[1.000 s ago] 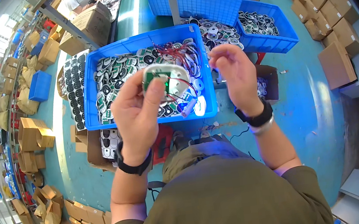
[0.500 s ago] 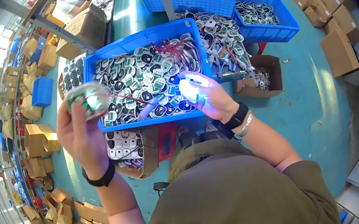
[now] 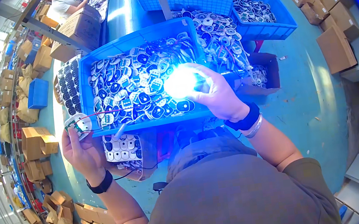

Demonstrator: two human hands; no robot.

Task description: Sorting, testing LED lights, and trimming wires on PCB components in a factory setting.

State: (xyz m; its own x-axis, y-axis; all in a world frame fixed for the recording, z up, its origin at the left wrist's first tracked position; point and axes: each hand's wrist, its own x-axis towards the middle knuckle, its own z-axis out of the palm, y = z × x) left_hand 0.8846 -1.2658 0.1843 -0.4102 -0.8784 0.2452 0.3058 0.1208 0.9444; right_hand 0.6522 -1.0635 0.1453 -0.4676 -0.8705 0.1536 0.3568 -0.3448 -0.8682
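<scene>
Between the thumb and fingers of my left hand (image 3: 83, 154) is a white rounded housing with a green circuit board (image 3: 82, 124), held at the near left corner of a blue bin (image 3: 156, 123). Red and dark wires run from it toward the right. A pale, slim cylinder (image 3: 121, 131) hangs by the bin's near edge. My right hand (image 3: 220, 95) is closed around a glowing light (image 3: 181, 82) over the bin; glare hides its shape. Many white housings with green boards or black faces (image 3: 125, 80) fill the bin beneath.
Black and white parts (image 3: 70, 85) lie left of the bin, and a carton of white parts (image 3: 123, 146) stands below it. Loose parts (image 3: 219, 34) and another blue bin (image 3: 284, 25) are at right. A person (image 3: 68, 4) works at far left. Cartons (image 3: 338, 43) line the right.
The light in my right hand has grown much brighter and tints the scene blue. My left hand has moved down with the housing, and its board shows more clearly.
</scene>
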